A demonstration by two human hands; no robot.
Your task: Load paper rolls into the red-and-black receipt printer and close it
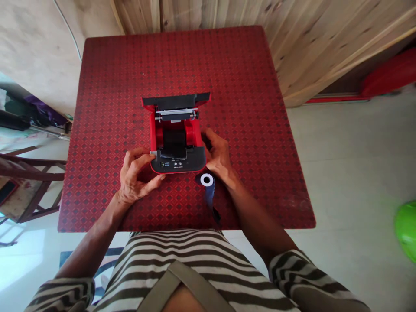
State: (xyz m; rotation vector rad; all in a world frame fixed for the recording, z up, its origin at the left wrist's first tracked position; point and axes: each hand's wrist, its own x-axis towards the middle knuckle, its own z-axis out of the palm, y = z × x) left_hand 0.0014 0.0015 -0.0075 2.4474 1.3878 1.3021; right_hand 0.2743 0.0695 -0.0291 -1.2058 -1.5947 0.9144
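Observation:
A small red and black printer (200,163) stands on the table with its lid (177,101) raised at the back. A roll of black material (174,141) sits in its bay, its loose end lying over the front panel. My left hand (134,175) grips the left front corner, fingers on top and thumb along the lower front edge. Against the right side is my right hand (217,152), fingers curled on the casing and partly hidden. Just in front, near my right wrist, a small roll with a white core (207,180) has a dark strip trailing toward me.
The table (247,86) has a red patterned cover and stands against a wooden plank wall (211,15). A dark wooden chair (32,182) is at the left. On the right floor are a green round object (406,229) and a red one (390,73).

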